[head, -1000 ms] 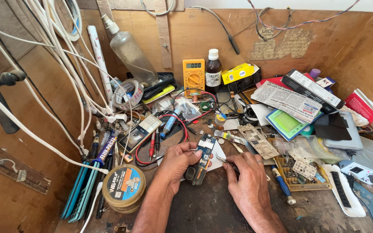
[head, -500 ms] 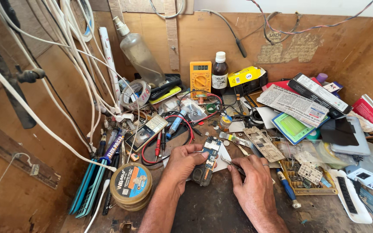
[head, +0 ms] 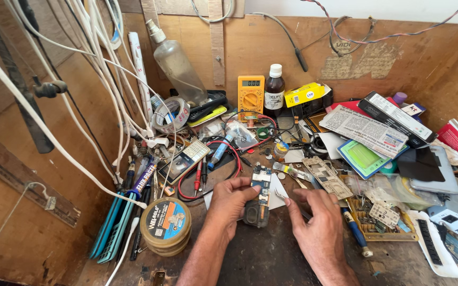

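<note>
On the cluttered worktop (head: 271, 259), the left hand (head: 230, 201) grips an opened phone (head: 259, 197) by its edge while the right hand (head: 314, 217) holds tweezers (head: 283, 195) beside it. A yellow multimeter (head: 250, 97) stands behind.

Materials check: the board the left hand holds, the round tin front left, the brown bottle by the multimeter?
Phone board: looks like blue-green circuit laminate with small metal parts. Round tin: probably metal, glossy printed lid. Brown bottle: dark amber, shiny, glass or plastic, white cap.
</note>
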